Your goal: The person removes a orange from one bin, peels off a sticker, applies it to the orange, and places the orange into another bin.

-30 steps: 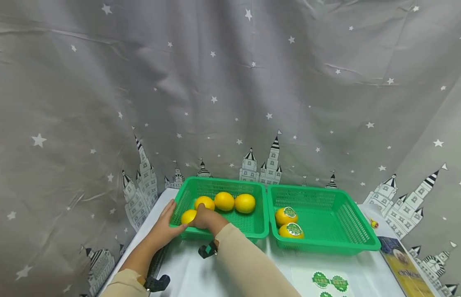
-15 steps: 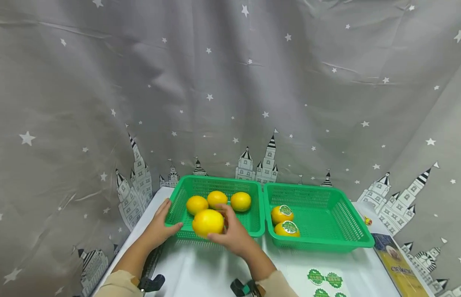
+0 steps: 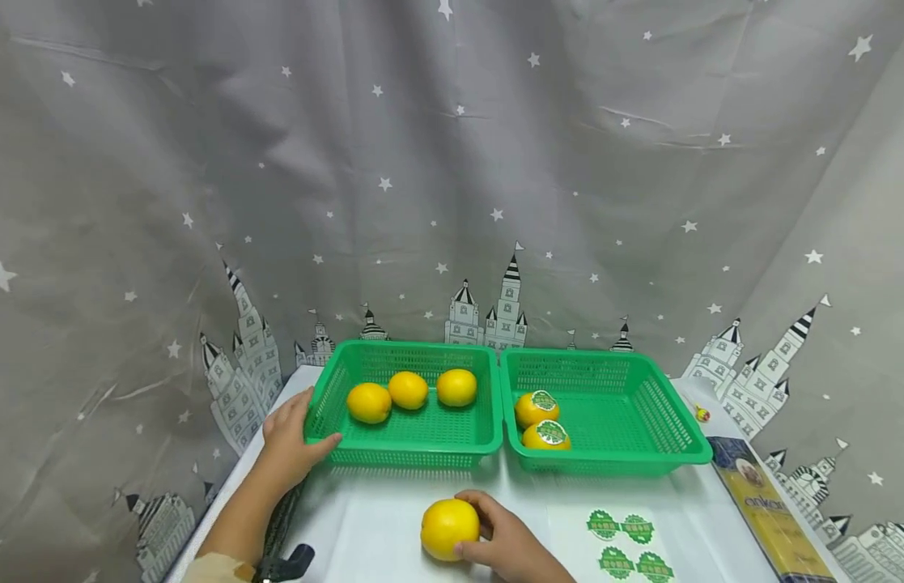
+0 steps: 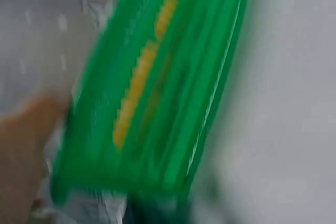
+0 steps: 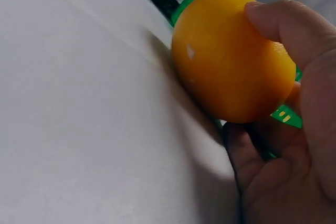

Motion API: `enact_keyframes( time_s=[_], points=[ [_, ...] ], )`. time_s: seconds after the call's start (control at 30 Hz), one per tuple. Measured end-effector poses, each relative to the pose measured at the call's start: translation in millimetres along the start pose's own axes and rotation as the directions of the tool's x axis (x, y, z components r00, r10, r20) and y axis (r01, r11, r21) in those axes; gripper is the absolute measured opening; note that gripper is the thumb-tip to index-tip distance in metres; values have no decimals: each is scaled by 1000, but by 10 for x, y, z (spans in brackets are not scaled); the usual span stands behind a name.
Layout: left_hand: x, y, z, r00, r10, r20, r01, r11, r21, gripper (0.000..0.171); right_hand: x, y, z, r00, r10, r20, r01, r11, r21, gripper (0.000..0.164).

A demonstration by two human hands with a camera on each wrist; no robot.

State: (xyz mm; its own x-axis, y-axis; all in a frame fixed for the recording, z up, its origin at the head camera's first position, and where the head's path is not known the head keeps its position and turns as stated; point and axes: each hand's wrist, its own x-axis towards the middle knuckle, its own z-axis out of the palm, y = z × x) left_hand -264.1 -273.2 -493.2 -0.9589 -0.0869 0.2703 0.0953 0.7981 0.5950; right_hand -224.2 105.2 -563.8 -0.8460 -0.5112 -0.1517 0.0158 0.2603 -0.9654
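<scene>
A yellow lemon (image 3: pixel 448 529) is low over the white table, pinched between the thumb and fingers of my right hand (image 3: pixel 515 541). In the right wrist view the same lemon (image 5: pixel 231 56) looks more orange, with the thumb on its upper side. My left hand (image 3: pixel 287 444) rests at the near left corner of the left green basket (image 3: pixel 422 447), thumb spread along the front rim. Inside that basket lie three lemons, one of them the left lemon (image 3: pixel 369 402). The left wrist view is blurred, showing the basket's side (image 4: pixel 173 129) close to the hand.
Beside it stands the right green basket (image 3: pixel 619 461), holding two lemons (image 3: pixel 546 435) with green stickers. A sheet of green stickers (image 3: pixel 617 563) lies on the table at front right. Farther right are a book-like printed item (image 3: pixel 765 502) and a small candy-like thing (image 3: pixel 702 414).
My right hand has lifted a lemon from the left basket and brought it toward me, over the table in front. My left hand stays at the basket's corner. The view has shifted slightly.
</scene>
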Motion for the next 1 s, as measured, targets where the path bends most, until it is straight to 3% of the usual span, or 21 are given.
enact_keyframes(
  time_s=[0.07,0.13,0.17,0.2,0.23,0.3,0.37,0.4,0.5,0.63,0.73,0.83,0.9,1.0],
  points=[
    [-197,264,103,993,35,-113,-40,998,-40,67,-7,13,-18,1000,-9,14,9,1000,20,64],
    [-439,536,295,993,45,-113,-62,985,-159,49,-14,22,-21,1000,-6,22,6,999,35,66],
    [-551,643,422,996,54,-65,-69,966,-248,47,-12,25,-21,1000,-9,24,8,999,36,66],
    [-660,727,553,998,62,25,-50,939,-341,49,-11,27,-21,1000,-15,24,14,999,32,66],
    [-750,783,685,988,78,130,-16,906,-423,53,-7,30,-21,1000,-20,24,19,999,30,66],
    [-882,826,929,939,116,324,60,871,-487,65,-2,33,-20,999,-36,26,36,999,30,66],
    [-937,804,1112,889,176,423,60,870,-489,75,-2,32,-26,998,-59,28,58,998,36,67],
    [-948,782,1172,876,203,438,38,875,-482,76,-6,25,-33,997,-66,27,65,997,41,68],
    [-938,716,1258,881,250,401,-41,886,-462,76,-62,-20,-101,996,-86,10,86,996,5,66],
    [-927,684,1255,886,223,406,-22,895,-445,79,-275,-69,-399,979,-163,-126,129,962,-240,45],
    [-930,693,1256,885,200,420,-2,904,-428,82,-482,-64,-771,935,-154,-319,8,910,-415,26],
    [-930,705,1271,884,193,426,15,899,-438,82,-651,-29,-1157,885,-14,-466,-226,861,-455,25],
    [-927,710,1288,881,198,430,20,892,-451,82,-723,34,-1358,858,77,-508,-349,812,-467,34],
    [-919,711,1314,877,203,435,15,894,-448,81,-787,174,-1537,850,168,-499,-445,735,-512,47]
  ],
)
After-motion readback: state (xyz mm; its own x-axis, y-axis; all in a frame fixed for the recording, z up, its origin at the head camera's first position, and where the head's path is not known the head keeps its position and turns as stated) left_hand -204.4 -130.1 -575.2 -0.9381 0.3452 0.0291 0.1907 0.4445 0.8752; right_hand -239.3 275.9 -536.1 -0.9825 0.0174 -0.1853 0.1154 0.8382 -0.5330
